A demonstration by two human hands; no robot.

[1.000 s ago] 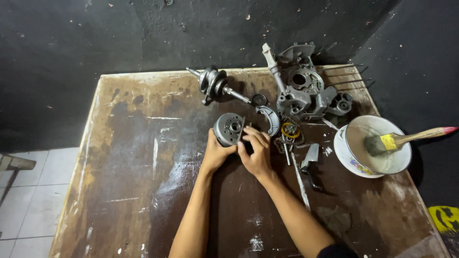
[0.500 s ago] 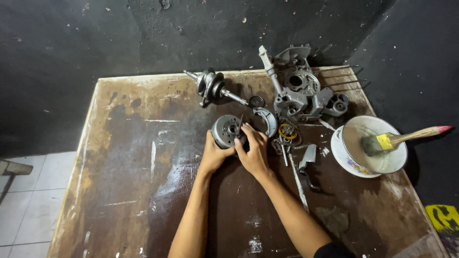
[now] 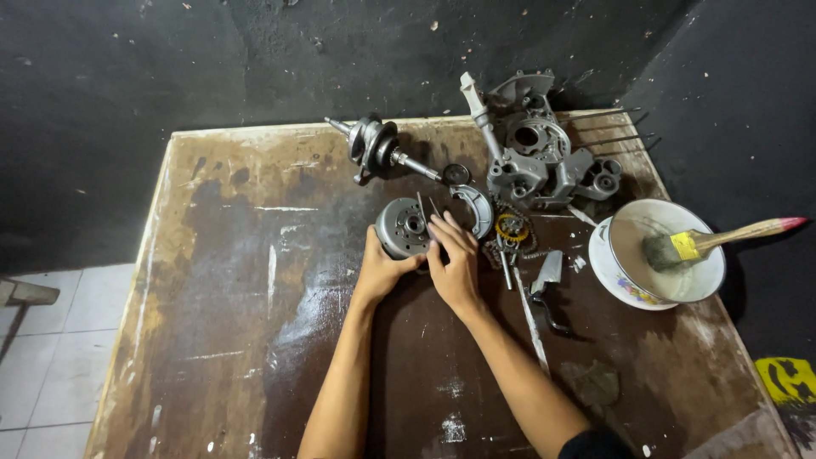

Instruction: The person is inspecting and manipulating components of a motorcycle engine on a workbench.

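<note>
A round grey metal flywheel (image 3: 402, 226) stands tilted on the stained brown wooden table (image 3: 238, 306). My left hand (image 3: 380, 269) cups it from below. My right hand (image 3: 452, 259) rests against its right side, fingers curled over the rim, with thin metal pliers tips (image 3: 422, 206) poking up beside the fingers. A curved metal piece (image 3: 476, 209) lies just right of the flywheel.
A crankshaft (image 3: 378, 146) lies at the back. A grey engine case (image 3: 535, 153) stands at the back right, with a chain and yellow ring (image 3: 510, 229) before it. A white bowl (image 3: 633, 280) holds a yellow-handled brush (image 3: 714, 242). A small scraper (image 3: 546, 276) lies nearby.
Both hands stay on the flywheel with only slight finger shifts. The view has drifted a little.
</note>
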